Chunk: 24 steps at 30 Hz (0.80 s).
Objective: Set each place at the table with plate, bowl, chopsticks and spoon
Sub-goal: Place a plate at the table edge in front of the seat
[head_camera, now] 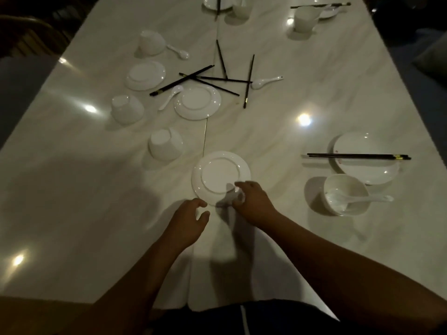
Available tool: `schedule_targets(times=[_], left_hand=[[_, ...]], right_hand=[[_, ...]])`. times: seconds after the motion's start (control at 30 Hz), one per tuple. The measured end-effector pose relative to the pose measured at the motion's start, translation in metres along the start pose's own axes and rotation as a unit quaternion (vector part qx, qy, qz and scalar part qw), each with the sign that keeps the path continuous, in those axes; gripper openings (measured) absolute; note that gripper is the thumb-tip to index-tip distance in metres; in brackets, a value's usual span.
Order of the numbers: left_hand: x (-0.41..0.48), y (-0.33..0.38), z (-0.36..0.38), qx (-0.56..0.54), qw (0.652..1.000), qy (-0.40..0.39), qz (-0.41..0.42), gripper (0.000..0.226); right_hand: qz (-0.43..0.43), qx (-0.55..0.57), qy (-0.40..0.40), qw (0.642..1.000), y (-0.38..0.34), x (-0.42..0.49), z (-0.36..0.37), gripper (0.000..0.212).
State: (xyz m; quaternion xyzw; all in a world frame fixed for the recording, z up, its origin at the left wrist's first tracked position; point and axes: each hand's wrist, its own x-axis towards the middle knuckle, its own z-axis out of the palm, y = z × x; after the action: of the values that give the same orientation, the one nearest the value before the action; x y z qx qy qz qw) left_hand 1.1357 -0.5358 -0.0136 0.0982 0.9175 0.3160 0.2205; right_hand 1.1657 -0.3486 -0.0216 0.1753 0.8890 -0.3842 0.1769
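Step in hand: one place being laid, plate first. Right hand [252, 198] curls its fingers [240, 186] over the near rim of the round white glazed ceramic plate [219, 174] with the thumb under, apparently pinching it; blurred there. Left hand [191, 217] is loosely curled and holds nothing, fingertips just beside the same rim. Plate lies foot-ring up, slick on the glossy pale stone-look table [72, 189]. Next, probably: flip it, then fetch the upturned white ceramic bowl [165, 147] just beyond the left fingertips. Thin black lacquered chopsticks [217, 79] lie crossed well beyond.
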Motion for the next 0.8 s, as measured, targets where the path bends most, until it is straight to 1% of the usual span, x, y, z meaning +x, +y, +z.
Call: schedule_targets(times=[0.1, 0.13, 0.2, 0.27, 0.33, 0.4, 0.5, 0.6, 0.7, 0.8], left_hand=[[0.023, -0.024, -0.030, 0.002, 0.999, -0.025, 0.028, 0.023], [0.029, -0.031, -0.038, 0.001, 0.999, -0.036, 0.027, 0.024], [0.041, -0.043, -0.052, -0.002, 0.998, -0.057, 0.010, 0.028], [0.053, -0.052, -0.061, -0.015, 0.996, -0.083, -0.017, 0.031], [0.060, -0.058, -0.066, -0.049, 0.991, -0.109, -0.053, 0.034], [0.065, -0.062, -0.070, -0.085, 0.985, -0.121, -0.085, 0.041], [0.070, -0.063, -0.073, -0.116, 0.983, -0.102, -0.102, 0.051], [0.071, -0.060, -0.069, -0.161, 0.978, -0.084, -0.104, 0.057], [0.071, -0.054, -0.067, -0.226, 0.961, -0.073, -0.144, 0.063], [0.074, -0.055, -0.066, -0.292, 0.933, -0.081, -0.194, 0.066]], right_hand=[[0.027, -0.075, 0.004, 0.997, -0.033, 0.028, 0.010, 0.068], [0.053, -0.083, 0.010, 0.995, -0.040, 0.036, 0.013, 0.071], [0.134, -0.067, 0.017, 0.989, -0.051, 0.047, 0.020, 0.080], [0.179, -0.065, -0.001, 0.982, -0.056, 0.048, 0.029, 0.092], [0.174, -0.071, -0.003, 0.982, -0.057, 0.041, 0.042, 0.095], [0.157, -0.090, 0.025, 0.983, -0.060, 0.032, 0.058, 0.089], [0.141, -0.125, 0.047, 0.981, -0.067, 0.021, 0.082, 0.080], [0.132, -0.136, 0.043, 0.981, -0.075, 0.012, 0.100, 0.080], [0.135, -0.124, 0.042, 0.982, -0.077, 0.011, 0.104, 0.080], [0.131, -0.100, 0.035, 0.986, -0.075, 0.014, 0.101, 0.078]])
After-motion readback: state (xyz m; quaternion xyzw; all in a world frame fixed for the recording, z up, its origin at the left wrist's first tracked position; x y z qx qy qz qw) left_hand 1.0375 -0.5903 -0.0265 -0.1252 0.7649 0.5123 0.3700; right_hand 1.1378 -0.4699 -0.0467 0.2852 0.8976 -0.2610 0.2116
